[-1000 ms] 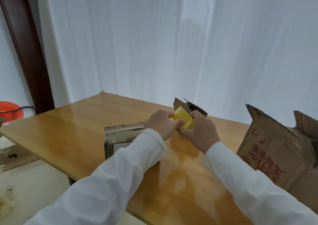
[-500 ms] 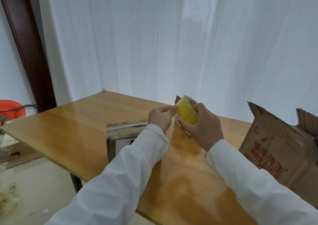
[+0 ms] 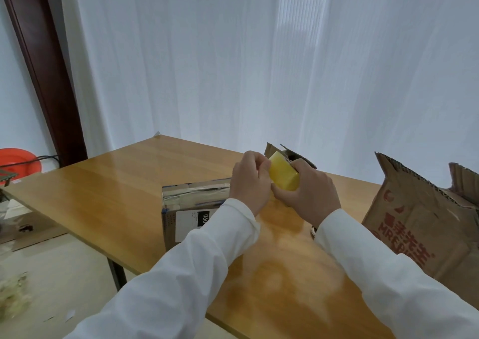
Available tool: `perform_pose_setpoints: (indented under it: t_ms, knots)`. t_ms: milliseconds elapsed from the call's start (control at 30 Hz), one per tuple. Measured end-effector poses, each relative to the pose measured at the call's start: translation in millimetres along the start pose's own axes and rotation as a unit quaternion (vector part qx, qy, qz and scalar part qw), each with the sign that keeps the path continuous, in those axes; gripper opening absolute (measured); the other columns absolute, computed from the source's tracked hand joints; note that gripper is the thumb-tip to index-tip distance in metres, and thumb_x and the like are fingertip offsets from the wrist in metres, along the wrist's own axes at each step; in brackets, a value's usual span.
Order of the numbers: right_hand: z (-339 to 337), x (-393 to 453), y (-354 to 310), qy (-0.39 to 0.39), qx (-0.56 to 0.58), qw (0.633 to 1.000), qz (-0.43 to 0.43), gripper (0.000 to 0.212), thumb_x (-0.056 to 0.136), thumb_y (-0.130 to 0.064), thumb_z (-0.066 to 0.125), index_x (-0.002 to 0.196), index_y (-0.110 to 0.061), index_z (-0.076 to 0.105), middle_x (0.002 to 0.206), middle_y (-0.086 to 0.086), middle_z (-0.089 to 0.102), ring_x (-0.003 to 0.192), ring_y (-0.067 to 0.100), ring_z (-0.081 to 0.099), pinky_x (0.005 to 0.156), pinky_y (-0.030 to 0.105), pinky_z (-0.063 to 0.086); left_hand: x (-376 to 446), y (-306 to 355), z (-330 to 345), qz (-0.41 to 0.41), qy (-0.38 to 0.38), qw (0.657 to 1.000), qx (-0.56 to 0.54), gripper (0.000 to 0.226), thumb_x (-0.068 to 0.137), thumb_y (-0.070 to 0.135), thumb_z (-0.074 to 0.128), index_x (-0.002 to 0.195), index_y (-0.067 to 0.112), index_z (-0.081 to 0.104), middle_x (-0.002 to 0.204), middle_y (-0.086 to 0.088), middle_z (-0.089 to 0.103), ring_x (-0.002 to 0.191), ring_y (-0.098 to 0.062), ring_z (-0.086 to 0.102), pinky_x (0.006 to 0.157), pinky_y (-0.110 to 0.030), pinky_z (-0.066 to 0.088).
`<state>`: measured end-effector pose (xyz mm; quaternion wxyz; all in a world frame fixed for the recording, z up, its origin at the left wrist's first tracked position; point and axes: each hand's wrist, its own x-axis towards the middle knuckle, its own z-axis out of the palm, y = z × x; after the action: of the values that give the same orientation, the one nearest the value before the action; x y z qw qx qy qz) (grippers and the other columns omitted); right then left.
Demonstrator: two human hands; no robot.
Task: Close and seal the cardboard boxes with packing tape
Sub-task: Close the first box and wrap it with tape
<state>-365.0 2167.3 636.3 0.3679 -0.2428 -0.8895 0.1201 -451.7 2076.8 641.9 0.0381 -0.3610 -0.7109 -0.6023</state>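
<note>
Tape roll (image 3: 283,174) sits gripped between left hand (image 3: 250,181) and right hand (image 3: 312,192).

Glossy varnished wood is being shown by the table (image 3: 108,193), reflections included. Matt corrugated cardboard is being seen on the open box (image 3: 414,224), edges rough. Crinkled shiny tape is being seen over the small box (image 3: 193,196). Smooth yellow translucent plastic: tape roll (image 3: 282,174). Sheer cloth: curtain (image 3: 259,61).

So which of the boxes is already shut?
The small cardboard box by the left hand: its top lies flat under shiny tape. The big red-lettered box and the far one have flaps standing up.
</note>
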Motion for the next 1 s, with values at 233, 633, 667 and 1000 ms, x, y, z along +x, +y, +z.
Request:
perform_pose_setpoints:
  t_ms: [233,633,667,1000]
  knots:
    - [-1.7,-4.1,-4.2,-0.004,-0.052,0.999,-0.003,0.052,0.078,-0.054,0.066,0.116,-0.020,0.055,0.084,-0.007,0.057,0.074,0.016,0.050,0.065,0.028,0.032,10.0,-1.7,-6.4,-0.093,-0.063,0.992,-0.063,0.010,0.087,0.024,0.067,0.095,0.018,0.063,0.079,0.012,0.058,0.078,-0.005,0.054,0.064,-0.010,0.041]
    - [-27.4,9.5,-20.8,-0.302,0.258,0.915,0.066,0.023,0.075,-0.039,0.076,0.086,-0.021,0.066,0.084,0.002,0.073,0.075,0.013,0.070,0.073,0.029,0.058,29.6,19.7,-27.3,-0.043,-0.064,0.966,0.248,0.009,0.093,0.025,0.043,0.096,0.018,0.049,0.094,0.002,0.055,0.089,-0.023,0.053,0.077,-0.030,0.040]
    - [-31.7,10.4,-22.7,-0.322,0.306,0.893,0.077,0.014,0.079,-0.031,0.075,0.083,-0.021,0.067,0.082,0.003,0.073,0.071,0.013,0.069,0.070,0.027,0.058,34.5,21.0,-31.4,-0.040,-0.061,0.964,0.256,0.011,0.093,0.025,0.043,0.097,0.018,0.050,0.097,0.001,0.057,0.092,-0.024,0.054,0.077,-0.030,0.039]
    - [-13.6,4.7,-69.9,-0.298,0.458,0.832,0.095,0.026,0.083,-0.038,0.064,0.079,-0.013,0.061,0.052,0.000,0.059,0.045,0.009,0.055,0.052,0.021,0.047,90.8,5.4,-151.2,-0.099,0.094,0.946,0.295,0.024,0.092,0.022,0.041,0.102,0.015,0.063,0.103,-0.002,0.066,0.095,-0.028,0.061,0.086,-0.035,0.048]
